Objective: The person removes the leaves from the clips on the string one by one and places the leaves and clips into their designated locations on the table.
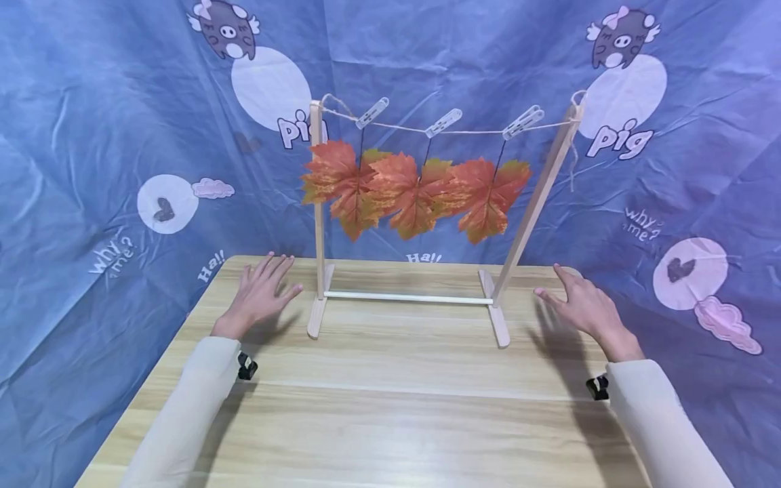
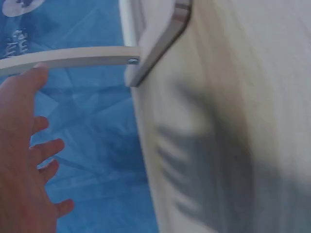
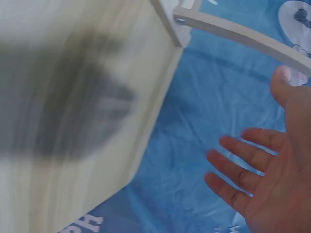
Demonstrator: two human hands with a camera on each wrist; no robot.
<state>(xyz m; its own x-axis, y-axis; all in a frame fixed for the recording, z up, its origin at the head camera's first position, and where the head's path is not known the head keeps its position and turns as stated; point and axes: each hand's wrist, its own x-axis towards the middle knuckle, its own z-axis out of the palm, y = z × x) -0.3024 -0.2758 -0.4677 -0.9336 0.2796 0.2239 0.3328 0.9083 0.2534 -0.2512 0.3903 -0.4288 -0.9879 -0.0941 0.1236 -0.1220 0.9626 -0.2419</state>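
A wooden rack (image 1: 539, 203) stands at the back of the table, with a string (image 1: 470, 131) tied between its two posts. Three clear clothespins (image 1: 444, 123) sit along the string, and from each hangs an orange-red maple leaf (image 1: 403, 193). To the left of the rack, my left hand (image 1: 259, 291) hovers with spread fingers, holding nothing. My right hand (image 1: 588, 308) is held out on the other side, fingers apart and also without anything in them. Both wrist views show the left hand (image 2: 24, 160) and the right hand (image 3: 272, 170) near the rack's posts.
A white rod (image 1: 409, 297) joins the rack's two wooden feet (image 1: 499, 327) low down. The wood-grain table (image 1: 378, 407) ends just behind the rack. Blue cloth (image 1: 73, 169) printed with pigs and words hangs behind and on both sides.
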